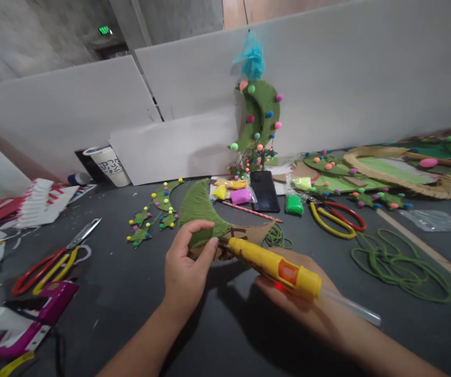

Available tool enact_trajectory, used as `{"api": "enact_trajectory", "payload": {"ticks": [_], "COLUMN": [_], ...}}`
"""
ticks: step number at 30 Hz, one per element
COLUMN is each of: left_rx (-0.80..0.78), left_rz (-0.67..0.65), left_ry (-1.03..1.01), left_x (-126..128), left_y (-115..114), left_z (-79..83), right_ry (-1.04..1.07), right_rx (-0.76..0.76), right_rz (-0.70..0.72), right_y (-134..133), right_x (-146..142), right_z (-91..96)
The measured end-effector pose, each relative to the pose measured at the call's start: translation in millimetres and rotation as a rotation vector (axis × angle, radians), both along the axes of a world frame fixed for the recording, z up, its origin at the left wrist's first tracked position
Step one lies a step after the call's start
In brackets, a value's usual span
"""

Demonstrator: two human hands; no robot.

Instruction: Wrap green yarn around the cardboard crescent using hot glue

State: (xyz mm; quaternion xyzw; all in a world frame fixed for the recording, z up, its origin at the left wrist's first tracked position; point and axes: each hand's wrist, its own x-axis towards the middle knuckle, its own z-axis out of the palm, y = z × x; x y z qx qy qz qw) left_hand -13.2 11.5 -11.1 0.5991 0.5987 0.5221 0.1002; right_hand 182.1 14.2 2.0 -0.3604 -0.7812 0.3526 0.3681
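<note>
My left hand (pixel 189 264) pinches a cardboard crescent (pixel 204 209) at its lower middle, thumb in front. Green cord wraps the crescent's upper left part, while bare brown cardboard with dark marks shows toward its right tip. In my right hand (pixel 288 293) is a yellow hot glue gun (pixel 276 264), a clear glue stick jutting from its rear and a red light glowing below. The gun's nozzle meets or nearly meets the crescent beside my left thumb. Loose green cord (pixel 278 236) lies just behind the crescent's right tip.
Scissors (pixel 60 256) and a purple tool (pixel 37 317) lie left; another pair of scissors (pixel 337 220) and a tangle of green cord (pixel 400 267) lie right. A phone (pixel 265 191) lies behind, below a hanging green crescent (pixel 262 112) with coloured balls. A paper cup (pixel 110 165) stands back left.
</note>
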Motion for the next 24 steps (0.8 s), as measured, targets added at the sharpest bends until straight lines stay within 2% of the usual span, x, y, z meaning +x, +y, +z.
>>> {"api": "enact_trajectory", "payload": {"ticks": [7,13,24], "left_rx": [-0.012,-0.02,-0.007], "left_rz": [0.006,0.005,0.016], "left_ry": [-0.008,-0.007,-0.013], "left_x": [1.0,0.6,1.0], "left_y": [0.0,0.9,1.2], "left_z": [-0.2,-1.7,1.1], "right_ry": [-0.033,-0.12,-0.151], "right_rx": [0.08,0.082,0.068], "right_rz": [-0.018,-0.084,-0.067], "right_y": [0.5,1.1,-1.0], "right_x": [-1.3,-3.9,-0.3], "right_z": [-8.5,-13.6,-17.9]}}
